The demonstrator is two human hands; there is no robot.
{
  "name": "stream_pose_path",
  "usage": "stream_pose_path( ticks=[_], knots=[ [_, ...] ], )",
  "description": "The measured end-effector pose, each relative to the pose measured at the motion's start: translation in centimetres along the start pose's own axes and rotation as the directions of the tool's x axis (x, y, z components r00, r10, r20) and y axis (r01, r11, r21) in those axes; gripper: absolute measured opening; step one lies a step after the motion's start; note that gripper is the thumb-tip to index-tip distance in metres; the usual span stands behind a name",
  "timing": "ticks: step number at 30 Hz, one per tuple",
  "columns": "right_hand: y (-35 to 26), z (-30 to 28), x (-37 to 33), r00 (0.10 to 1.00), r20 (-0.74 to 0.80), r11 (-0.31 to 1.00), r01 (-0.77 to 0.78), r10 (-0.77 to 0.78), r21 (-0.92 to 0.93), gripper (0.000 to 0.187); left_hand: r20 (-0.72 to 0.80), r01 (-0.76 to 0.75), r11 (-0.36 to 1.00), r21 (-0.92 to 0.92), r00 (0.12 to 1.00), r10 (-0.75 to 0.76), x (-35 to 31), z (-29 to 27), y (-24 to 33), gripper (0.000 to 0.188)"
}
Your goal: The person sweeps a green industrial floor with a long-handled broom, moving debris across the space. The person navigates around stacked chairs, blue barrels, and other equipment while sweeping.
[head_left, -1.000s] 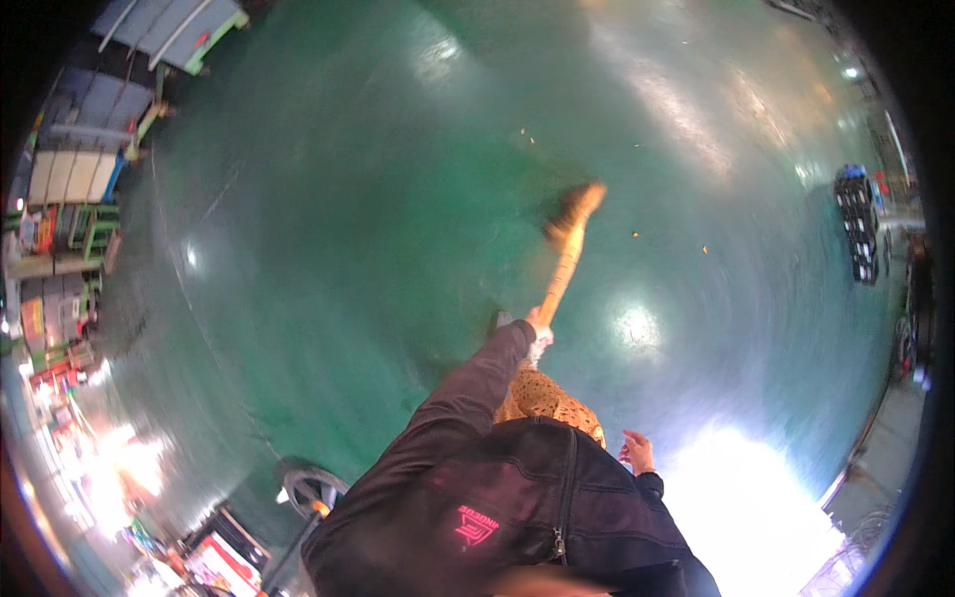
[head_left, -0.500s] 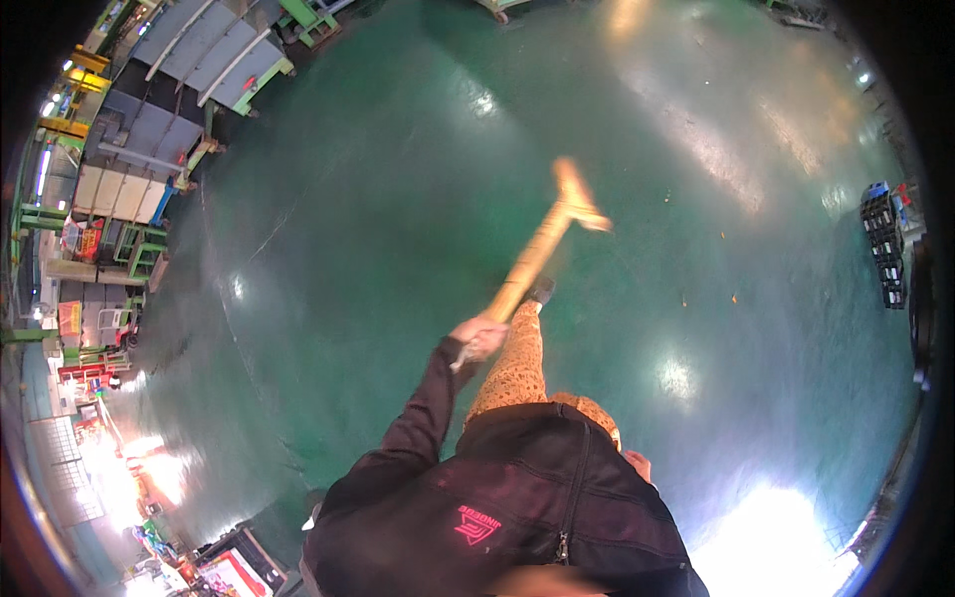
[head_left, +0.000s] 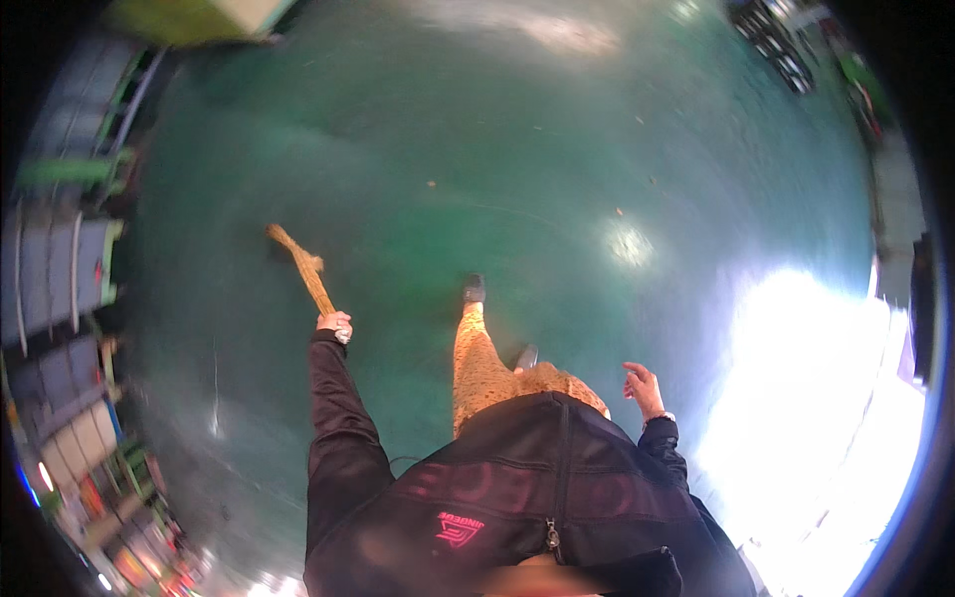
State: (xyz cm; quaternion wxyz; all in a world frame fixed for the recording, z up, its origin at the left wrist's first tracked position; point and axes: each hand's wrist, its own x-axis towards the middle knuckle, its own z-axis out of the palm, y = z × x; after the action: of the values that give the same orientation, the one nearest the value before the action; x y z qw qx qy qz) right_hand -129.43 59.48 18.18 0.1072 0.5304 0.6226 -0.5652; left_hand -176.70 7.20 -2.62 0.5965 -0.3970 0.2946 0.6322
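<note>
My left hand (head_left: 335,325) is closed round the near end of a tan stick-like tool (head_left: 313,282) with a crosspiece at its far end. Held out ahead of me to the left, the tool is off the green floor as far as I can tell. Its exact kind is unclear. My right hand (head_left: 643,389) hangs out at my right side, fingers loosely bent and apart, with nothing in it. A band circles that wrist. My legs (head_left: 477,373) in patterned tan trousers are mid-stride, one dark shoe (head_left: 475,290) forward.
Green-framed racks or machines (head_left: 60,264) line the left side. A yellowish box-like unit (head_left: 199,20) stands at the far left. Dark stacked crates (head_left: 771,45) sit at the far right. Strong light glares off the floor (head_left: 537,199) at right.
My view has turned to the right as I walk. The tool has swung to the left and my left arm is stretched further out. My right hand has come into fuller view.
</note>
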Motion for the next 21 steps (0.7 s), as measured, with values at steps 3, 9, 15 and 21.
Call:
stream_pose_path(
  ticks=[3,9,15,21],
  knots=[
    [2.0,-1.3,-3.7,0.969,-0.168,0.981,-0.168,0.183,0.099,0.028,0.787,0.514,0.849,0.120,0.472,-0.397,10.3,6.3,-1.3,0.043],
    [10.0,1.5,-12.4,0.838,-0.345,0.887,-0.306,0.423,0.346,0.026,-0.167,0.001,0.382,0.924,0.900,0.403,19.3,29.4,-17.1,0.047],
    [15.2,8.0,-18.5,0.891,-0.300,0.935,-0.289,0.341,0.206,0.025,0.060,0.071,0.542,0.837,0.974,-0.220,19.0,48.6,-22.8,0.031],
    [15.9,3.9,-12.6,0.804,-0.163,0.771,-0.459,0.572,0.441,0.022,0.195,0.278,0.612,0.741,0.783,-0.591,18.2,57.3,-23.1,0.024]
  ],
)
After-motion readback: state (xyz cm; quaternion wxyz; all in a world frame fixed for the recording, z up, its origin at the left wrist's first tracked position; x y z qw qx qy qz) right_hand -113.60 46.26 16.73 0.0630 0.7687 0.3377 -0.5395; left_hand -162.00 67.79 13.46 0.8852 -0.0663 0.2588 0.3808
